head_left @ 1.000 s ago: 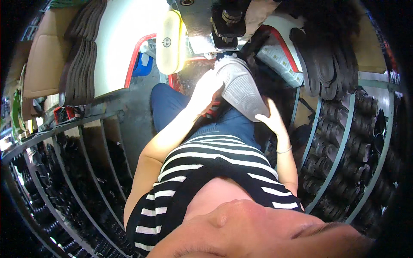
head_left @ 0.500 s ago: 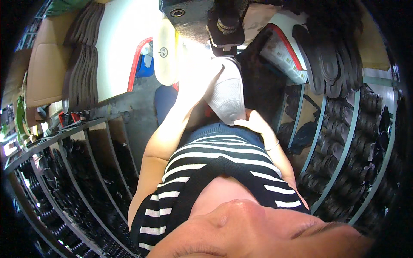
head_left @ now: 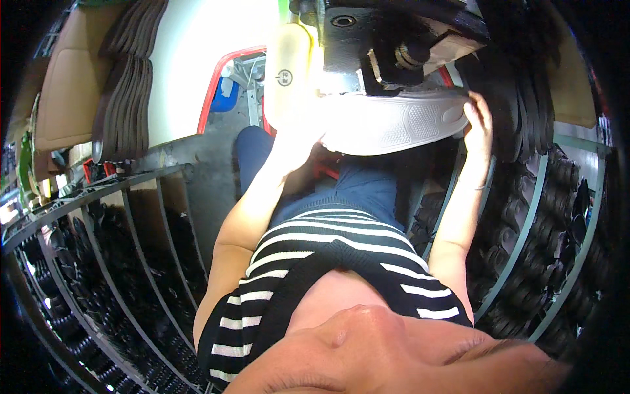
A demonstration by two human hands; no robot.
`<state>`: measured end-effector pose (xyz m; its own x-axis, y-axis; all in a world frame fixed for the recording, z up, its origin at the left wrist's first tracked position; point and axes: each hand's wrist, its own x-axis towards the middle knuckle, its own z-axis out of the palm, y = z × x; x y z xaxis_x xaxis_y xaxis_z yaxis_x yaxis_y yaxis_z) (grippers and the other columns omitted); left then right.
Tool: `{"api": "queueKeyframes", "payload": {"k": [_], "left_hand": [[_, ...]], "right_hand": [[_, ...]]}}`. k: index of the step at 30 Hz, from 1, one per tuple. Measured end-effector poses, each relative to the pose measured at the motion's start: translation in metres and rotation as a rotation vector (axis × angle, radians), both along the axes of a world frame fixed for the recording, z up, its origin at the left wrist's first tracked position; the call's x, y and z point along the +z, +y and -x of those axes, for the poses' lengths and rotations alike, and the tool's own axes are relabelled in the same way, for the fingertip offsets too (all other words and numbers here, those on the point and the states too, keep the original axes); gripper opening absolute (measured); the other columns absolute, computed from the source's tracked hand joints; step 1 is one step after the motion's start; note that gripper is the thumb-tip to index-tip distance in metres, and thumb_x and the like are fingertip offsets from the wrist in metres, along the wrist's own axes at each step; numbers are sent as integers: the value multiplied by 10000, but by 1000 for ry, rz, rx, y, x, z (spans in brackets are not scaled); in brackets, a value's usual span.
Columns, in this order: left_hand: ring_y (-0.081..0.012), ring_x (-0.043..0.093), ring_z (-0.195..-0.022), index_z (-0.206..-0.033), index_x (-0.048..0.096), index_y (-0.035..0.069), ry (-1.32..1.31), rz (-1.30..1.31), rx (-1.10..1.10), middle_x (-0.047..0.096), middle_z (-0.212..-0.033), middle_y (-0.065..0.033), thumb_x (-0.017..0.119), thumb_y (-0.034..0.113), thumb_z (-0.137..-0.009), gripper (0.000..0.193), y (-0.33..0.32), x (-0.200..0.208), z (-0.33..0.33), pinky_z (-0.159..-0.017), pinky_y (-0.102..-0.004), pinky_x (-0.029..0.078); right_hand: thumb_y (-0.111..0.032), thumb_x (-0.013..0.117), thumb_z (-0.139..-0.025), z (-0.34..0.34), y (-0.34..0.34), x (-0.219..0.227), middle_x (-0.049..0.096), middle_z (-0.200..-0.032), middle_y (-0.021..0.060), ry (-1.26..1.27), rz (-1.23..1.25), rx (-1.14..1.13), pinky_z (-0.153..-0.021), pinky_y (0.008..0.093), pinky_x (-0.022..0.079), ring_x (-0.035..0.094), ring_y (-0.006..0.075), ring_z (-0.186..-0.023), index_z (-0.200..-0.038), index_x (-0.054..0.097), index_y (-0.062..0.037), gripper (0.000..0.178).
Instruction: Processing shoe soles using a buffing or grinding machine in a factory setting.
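A pale grey shoe sole point(head_left: 400, 121) with a textured pattern lies nearly crosswise in front of me. Its far edge is against the lower end of a black sewing-type machine head point(head_left: 394, 56). My right hand point(head_left: 480, 121) grips the sole's right end, fingers curled over the rim. At the left end is my left hand point(head_left: 298, 141), closed on the sole; its fingers are washed out by bright glare. The contact between machine and sole is partly hidden under the head.
Stacked dark soles point(head_left: 125, 105) stand on the white tabletop point(head_left: 187, 59) at left, with more dark soles point(head_left: 525, 98) at right. A red-edged opening in the table shows a blue container point(head_left: 224, 95). Metal racks point(head_left: 141, 230) full of dark pieces flank me on both sides.
The sole has swung from pointing toward my body to lying crosswise. My right hand has moved up and right with its end. The machine head appears further right and rotated.
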<state>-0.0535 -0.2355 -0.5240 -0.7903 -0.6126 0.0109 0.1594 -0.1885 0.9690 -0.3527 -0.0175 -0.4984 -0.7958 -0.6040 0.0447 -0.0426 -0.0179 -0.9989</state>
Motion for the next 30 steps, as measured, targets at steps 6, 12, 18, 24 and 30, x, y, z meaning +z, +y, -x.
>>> {"api": "queueKeyframes", "payload": {"k": [6, 12, 18, 24, 30], "left_hand": [[-164, 599, -742, -1125, 505, -38, 80, -396, -48, 599, -895, -86, 565, 89, -865, 295, -14, -20, -33, -647, -284, 506], [-216, 623, -733, -1110, 483, -72, 171, -326, -31, 597, -987, -144, 504, 201, -888, 352, -73, -29, -74, -580, -307, 518], [-205, 551, -1045, -1206, 427, -79, -2, -384, 32, 561, -1132, -134, 530, 113, -871, 400, -102, -48, -120, -931, -337, 414], [-178, 546, -994, -1168, 521, -29, -462, -117, -551, 591, -1086, -92, 661, 162, -792, 445, -70, -78, -114, -906, -300, 419], [-169, 538, -1001, -1173, 520, -17, -189, 225, -469, 584, -1086, -83, 683, 175, -769, 476, -8, 19, 8, -905, -300, 413]], "right_hand": [[-115, 611, -831, -23, -43, 46, 552, -846, -14, 212, -68, 116, -732, 194, 374, 480, 66, -775, -1028, 580, 0, 231], [-29, 605, -815, -86, -68, 41, 588, -840, 24, 440, -90, 251, -687, 214, 451, 538, 82, -757, -1020, 580, 9, 210], [-96, 659, -801, -140, -96, 53, 619, -793, 94, 333, -145, 275, -641, 247, 463, 570, 110, -702, -926, 656, 11, 165], [-115, 607, -776, -126, -110, 58, 591, -728, 133, 690, -358, 501, -603, 315, 477, 587, 234, -628, -869, 613, 5, 152], [-113, 613, -784, -130, -116, 45, 618, -758, 137, 684, -341, 476, -640, 308, 497, 617, 203, -679, -857, 632, 5, 141]]}}
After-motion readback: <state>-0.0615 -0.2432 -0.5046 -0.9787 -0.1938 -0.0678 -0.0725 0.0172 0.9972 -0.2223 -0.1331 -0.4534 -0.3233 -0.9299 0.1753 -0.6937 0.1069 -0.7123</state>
